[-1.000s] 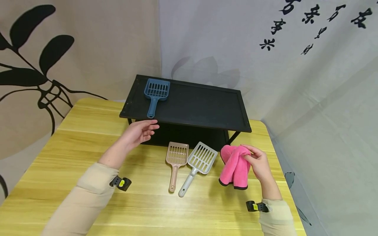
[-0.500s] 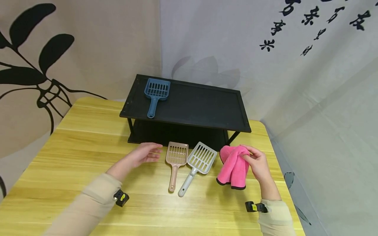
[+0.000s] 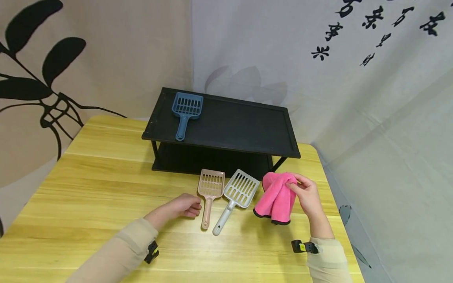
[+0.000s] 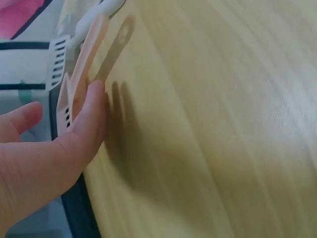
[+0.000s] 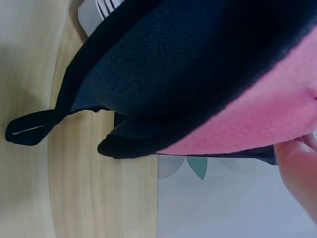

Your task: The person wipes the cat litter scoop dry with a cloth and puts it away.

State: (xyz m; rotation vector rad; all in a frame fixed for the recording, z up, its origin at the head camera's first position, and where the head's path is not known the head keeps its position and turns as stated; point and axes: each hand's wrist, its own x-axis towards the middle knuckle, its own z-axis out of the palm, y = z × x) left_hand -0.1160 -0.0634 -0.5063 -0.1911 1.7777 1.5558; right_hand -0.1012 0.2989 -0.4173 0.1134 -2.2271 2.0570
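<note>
1 cloth (image 3: pixel 275 199) in R hand (image 3: pixel 309 195)

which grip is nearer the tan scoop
Left. The left grip is beside the tan scoop, left of its handle; the right grip is farther right, past the white scoop, holding the cloth.

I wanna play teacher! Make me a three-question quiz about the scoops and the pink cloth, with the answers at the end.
1. Fill in: on top of the black shelf lies a ___ scoop.
2. True or false: the person's right grip holds the pink cloth.
3. How many scoops are there altogether?

Key:
1. Blue.
2. True.
3. Three: that blue one, the beige scoop and the grey scoop.
</note>
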